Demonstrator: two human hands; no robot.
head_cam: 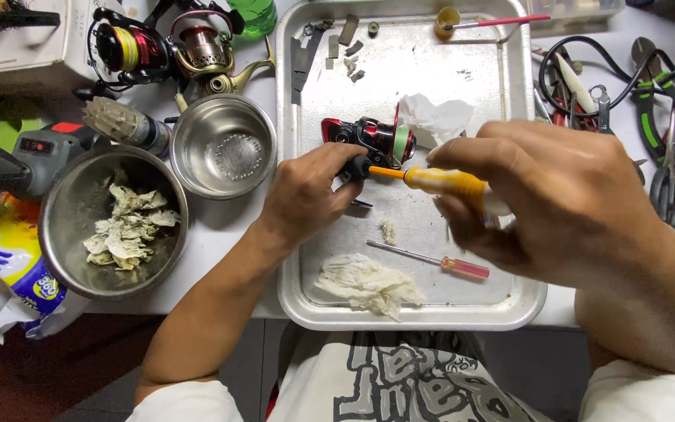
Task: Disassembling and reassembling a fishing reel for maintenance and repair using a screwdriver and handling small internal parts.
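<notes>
- Centre frame, your left hand (306, 195) grips the reel (369, 141) over the tray (294, 117).
- Your right hand (556, 203), closed around the screwdriver (439, 180), likely works a screw; keep the tip seated.

Red-and-black reel (369, 141), yellow-handled screwdriver (439, 181), pink-handled screwdriver (431, 260), silver tray (521, 301), possibly green-taped spool (401, 144)

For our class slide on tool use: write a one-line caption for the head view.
Left hand steadies a red fishing reel over a metal tray; right hand applies a yellow screwdriver.
</notes>
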